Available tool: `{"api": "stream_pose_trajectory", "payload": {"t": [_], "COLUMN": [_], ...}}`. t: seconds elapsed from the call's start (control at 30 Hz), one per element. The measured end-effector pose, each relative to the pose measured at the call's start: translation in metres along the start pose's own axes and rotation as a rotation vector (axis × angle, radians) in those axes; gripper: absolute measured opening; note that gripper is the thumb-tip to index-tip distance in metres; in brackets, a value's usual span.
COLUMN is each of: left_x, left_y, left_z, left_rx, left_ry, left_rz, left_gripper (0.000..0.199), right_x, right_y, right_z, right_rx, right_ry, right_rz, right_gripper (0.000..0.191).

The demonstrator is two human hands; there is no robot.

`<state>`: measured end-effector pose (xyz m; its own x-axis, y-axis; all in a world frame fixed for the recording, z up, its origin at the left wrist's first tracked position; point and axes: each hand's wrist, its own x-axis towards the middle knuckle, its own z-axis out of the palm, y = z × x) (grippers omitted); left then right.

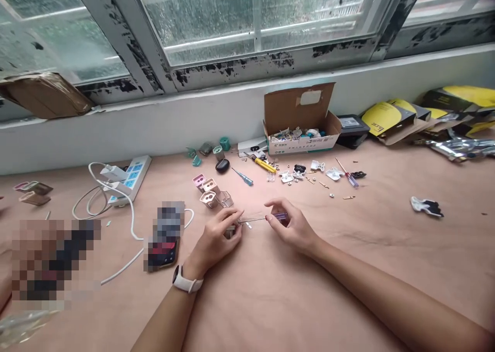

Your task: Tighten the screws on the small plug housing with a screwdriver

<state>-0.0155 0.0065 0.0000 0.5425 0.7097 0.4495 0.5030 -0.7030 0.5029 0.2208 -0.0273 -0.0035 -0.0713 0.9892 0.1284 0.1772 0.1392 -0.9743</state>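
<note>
Gripping with clamped fingers (233,217): left hand (214,241), a small part (231,232); right hand (293,226), a purple screwdriver (280,217) (markings unreadable).

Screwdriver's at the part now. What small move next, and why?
I'd probably steady the tip of the purple-handled screwdriver, in the right hand, against the small part in the left hand before turning, since its shaft lies level and the tip reaches the part.

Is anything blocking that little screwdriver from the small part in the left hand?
Nothing visible blocks it: the purple-handled screwdriver, held in the right hand, reaches across to the small part in the left hand, though that hand hides some of the part.
</note>
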Motion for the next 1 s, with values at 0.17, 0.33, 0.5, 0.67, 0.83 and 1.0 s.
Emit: {"api": "stream_pose_trajectory", "payload": {"t": [0.17, 0.33, 0.5, 0.67, 0.83, 1.0], "left_x": [0.0007, -0.0006, -0.0011, -0.0007, 0.0003, 0.0005], "left_y": [0.0007, -0.0012, -0.0036, -0.005, -0.0054, -0.0054], "left_z": [-0.0012, -0.0002, 0.0012, 0.0013, 0.0014, 0.002], "left_rx": [0.024, 0.015, 0.022, 0.034, 0.036, 0.045], "left_ry": [0.006, 0.011, 0.019, 0.016, 0.03, 0.013], "left_rz": [0.014, 0.005, 0.021, 0.034, 0.05, 0.052], "left_gripper": [0.04, 0.038, 0.037, 0.039, 0.041, 0.04], "right_x": [0.0009, 0.0019, 0.0021, 0.0018, 0.003, 0.0037], "right_y": [-0.0013, 0.0002, 0.0003, 0.0026, 0.0064, 0.0076], "right_z": [-0.0004, 0.0003, 0.0004, -0.0004, -0.0011, 0.0007], "right_rx": [-0.004, 0.011, 0.029, 0.043, 0.066, 0.056], "right_ry": [-0.005, -0.005, -0.02, -0.051, -0.051, -0.041], "right_rz": [0.012, -0.001, 0.006, -0.03, -0.024, -0.017], "right_gripper": [0.03, 0.027, 0.033, 0.02, 0.032, 0.021]}}
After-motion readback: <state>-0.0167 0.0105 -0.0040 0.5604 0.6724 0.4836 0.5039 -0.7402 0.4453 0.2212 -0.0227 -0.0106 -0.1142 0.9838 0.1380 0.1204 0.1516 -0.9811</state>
